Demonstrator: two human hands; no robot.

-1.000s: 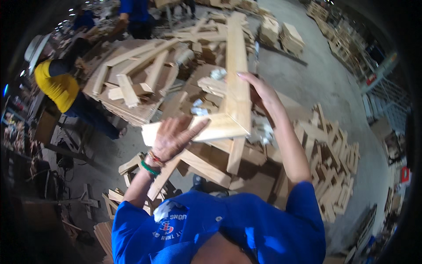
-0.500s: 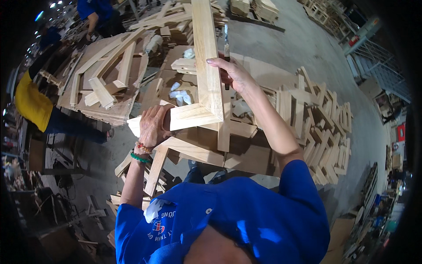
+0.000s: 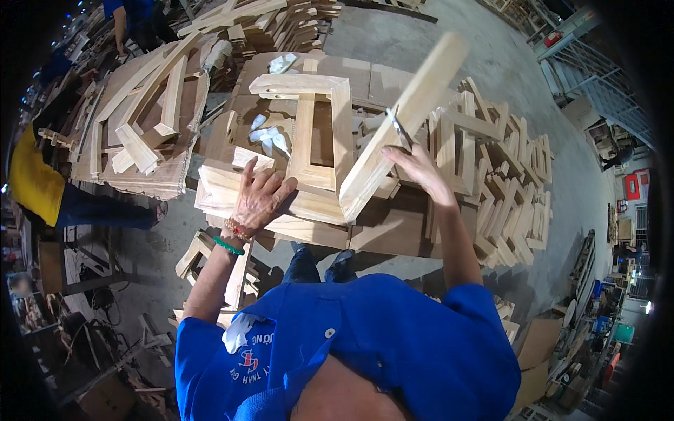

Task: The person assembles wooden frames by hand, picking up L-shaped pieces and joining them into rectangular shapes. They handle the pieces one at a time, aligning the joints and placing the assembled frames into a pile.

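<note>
Right hand (image 3: 415,167) is up on the long wooden plank (image 3: 400,130), and that's a real hold: fingers curled over its right edge about midway along, the grip clenched on the wood. The plank runs tilted, its near end down at the centre of the desk (image 3: 393,228) and its far end lifted up and away to the right, so most of its length lies beyond the hand and a shorter stretch comes back toward the person. A thin metal tool (image 3: 399,128) sticks up from the same hand, flat against the plank's face; what kind it is, too small to tell.

Left hand (image 3: 260,198) now: fingers spread, palm flat on a stack of pale wood pieces (image 3: 221,193) at the near left of the desk. That's a grip released, pressing down and holding nothing. A green bracelet (image 3: 228,245) sits at that wrist.

Between the two hands lies a rectangular wooden frame (image 3: 309,133), flat on the desk, its right rail just beside the plank's near end. White rags (image 3: 269,137) lie at the frame's left. Off to the right, heaps of small wooden frames (image 3: 512,182) on the floor. Far left, another person in a yellow shirt (image 3: 31,184) beside a pile of boards (image 3: 140,126).
</note>
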